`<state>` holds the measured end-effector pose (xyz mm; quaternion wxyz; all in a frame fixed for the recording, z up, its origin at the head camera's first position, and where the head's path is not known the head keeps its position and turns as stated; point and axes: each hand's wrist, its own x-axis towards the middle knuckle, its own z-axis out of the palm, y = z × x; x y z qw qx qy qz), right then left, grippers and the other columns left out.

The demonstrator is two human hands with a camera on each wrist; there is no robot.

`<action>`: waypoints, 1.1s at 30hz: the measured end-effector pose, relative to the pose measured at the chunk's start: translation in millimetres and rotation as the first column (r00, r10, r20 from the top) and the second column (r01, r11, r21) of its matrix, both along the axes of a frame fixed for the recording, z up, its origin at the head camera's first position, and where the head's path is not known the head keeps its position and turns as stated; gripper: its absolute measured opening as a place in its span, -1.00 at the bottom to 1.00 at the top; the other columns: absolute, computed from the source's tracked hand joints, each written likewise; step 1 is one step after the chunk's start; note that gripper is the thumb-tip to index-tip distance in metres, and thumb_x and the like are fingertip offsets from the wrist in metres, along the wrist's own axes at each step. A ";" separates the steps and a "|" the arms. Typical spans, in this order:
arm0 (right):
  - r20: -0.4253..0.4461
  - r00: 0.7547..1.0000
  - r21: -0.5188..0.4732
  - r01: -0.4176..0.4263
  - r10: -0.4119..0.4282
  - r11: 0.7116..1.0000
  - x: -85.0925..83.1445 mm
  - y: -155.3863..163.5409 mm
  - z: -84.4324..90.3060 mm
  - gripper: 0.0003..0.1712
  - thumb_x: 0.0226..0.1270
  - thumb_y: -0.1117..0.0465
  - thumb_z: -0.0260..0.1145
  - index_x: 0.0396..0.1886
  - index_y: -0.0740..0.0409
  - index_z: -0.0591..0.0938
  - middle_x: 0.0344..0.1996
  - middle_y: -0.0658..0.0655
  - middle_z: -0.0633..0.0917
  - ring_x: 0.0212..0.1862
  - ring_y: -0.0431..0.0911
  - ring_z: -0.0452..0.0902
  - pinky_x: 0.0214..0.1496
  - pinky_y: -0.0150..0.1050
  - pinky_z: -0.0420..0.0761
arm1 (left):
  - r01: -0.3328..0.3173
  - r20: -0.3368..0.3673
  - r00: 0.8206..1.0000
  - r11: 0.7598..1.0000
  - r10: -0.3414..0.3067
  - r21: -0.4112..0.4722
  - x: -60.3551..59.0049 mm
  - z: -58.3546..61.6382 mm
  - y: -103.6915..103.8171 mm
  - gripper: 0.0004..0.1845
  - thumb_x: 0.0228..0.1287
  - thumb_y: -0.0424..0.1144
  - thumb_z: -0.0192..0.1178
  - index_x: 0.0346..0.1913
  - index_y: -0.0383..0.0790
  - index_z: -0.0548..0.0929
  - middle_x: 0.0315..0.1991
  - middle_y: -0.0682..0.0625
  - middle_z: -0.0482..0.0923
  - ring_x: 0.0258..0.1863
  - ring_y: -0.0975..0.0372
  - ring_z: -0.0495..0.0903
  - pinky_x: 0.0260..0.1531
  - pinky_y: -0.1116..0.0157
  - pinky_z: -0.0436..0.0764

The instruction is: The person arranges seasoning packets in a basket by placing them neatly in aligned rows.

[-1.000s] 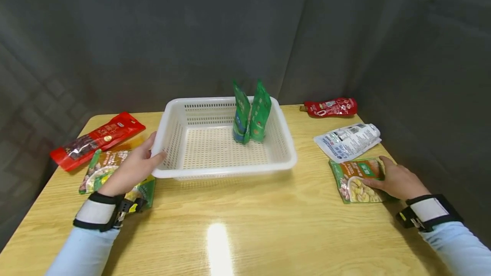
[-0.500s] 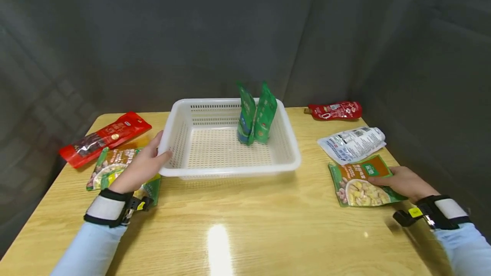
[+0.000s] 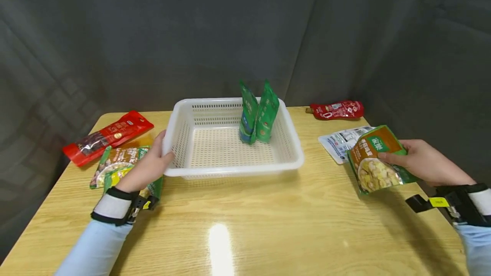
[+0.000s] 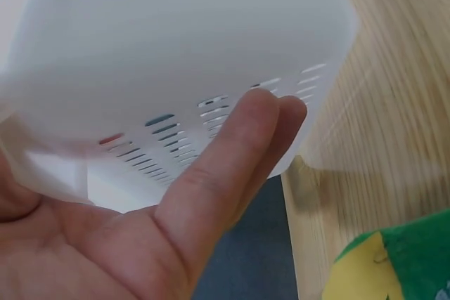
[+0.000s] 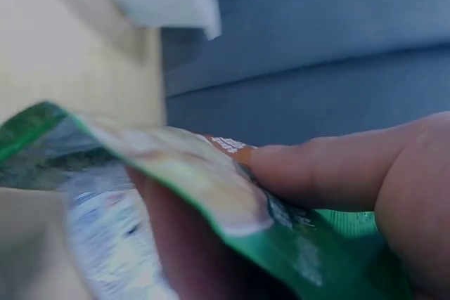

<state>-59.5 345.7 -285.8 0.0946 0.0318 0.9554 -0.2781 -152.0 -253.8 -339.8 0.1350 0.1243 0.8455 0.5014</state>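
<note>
My right hand (image 3: 416, 163) grips a green and orange snack pouch (image 3: 377, 161) by its right edge and holds it tilted above the table; in the right wrist view the thumb (image 5: 330, 166) presses on the pouch (image 5: 211, 194). A white perforated basket (image 3: 234, 169) stands mid-table with two green pouches (image 3: 258, 112) upright at its back. My left hand (image 3: 147, 167) holds the basket's near left corner; in the left wrist view straight fingers (image 4: 239, 159) lie against the basket wall (image 4: 162, 61).
Under my left wrist lies a green and yellow pouch (image 3: 115, 167), with a red pouch (image 3: 107, 136) beyond it. A white pouch (image 3: 339, 142) lies behind the lifted one, and a red pouch (image 3: 337, 110) sits at the back right. Grey curtain surrounds the wooden table (image 3: 249, 229).
My right hand has taken hold of the green and orange pouch and lifted it off the table, tilting it up. The left hand stays on the basket's corner.
</note>
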 end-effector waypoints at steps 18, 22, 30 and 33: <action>-0.195 0.979 -0.040 -0.066 0.057 0.997 -18.9 -107.7 92.3 -0.46 0.45 -0.05 0.25 0.15 0.30 0.58 -0.24 0.18 0.71 -0.46 -0.04 0.55 -0.51 -0.23 0.56 | -0.004 0.039 0.999 1.000 0.004 0.015 1.1 -6.9 -5.2 -0.16 0.50 -0.32 -0.05 0.54 -0.27 -0.40 0.43 -0.47 -0.03 0.25 -0.30 0.29 0.08 -0.31 0.42; -0.227 0.966 -0.017 -0.134 0.126 0.991 -29.2 -139.6 107.3 -0.52 0.39 -0.08 0.31 0.07 0.19 0.65 -0.31 0.11 0.72 -0.42 -0.02 0.52 -0.50 -0.26 0.48 | -0.008 0.066 0.998 0.999 0.005 0.039 0.4 -5.0 -8.1 -0.17 0.59 -0.01 -0.12 0.54 -0.22 -0.43 0.39 -0.48 0.02 0.25 -0.31 0.31 0.10 -0.28 0.43; -0.265 0.929 -0.035 -0.275 0.257 0.961 -49.7 -195.0 126.8 -0.65 0.38 -0.02 0.34 -0.01 0.11 0.71 -0.31 0.08 0.73 -0.51 -0.02 0.48 -0.52 -0.28 0.41 | -0.049 0.108 0.993 0.996 0.040 0.075 -6.8 -6.6 -12.0 -0.12 0.55 0.19 -0.23 0.55 -0.19 -0.45 0.40 -0.48 0.05 0.29 -0.28 0.29 0.21 -0.30 0.31; -0.260 0.920 -0.064 -0.318 0.291 0.946 -58.0 -214.2 128.7 -0.68 0.38 0.05 0.35 -0.01 0.15 0.71 -0.29 0.09 0.73 -0.50 -0.03 0.48 -0.53 -0.28 0.39 | -0.022 0.102 0.995 0.995 0.012 0.097 -8.4 -7.5 -12.9 -0.18 0.58 0.12 -0.21 0.58 -0.20 -0.35 0.41 -0.45 0.10 0.25 -0.25 0.36 0.17 -0.26 0.39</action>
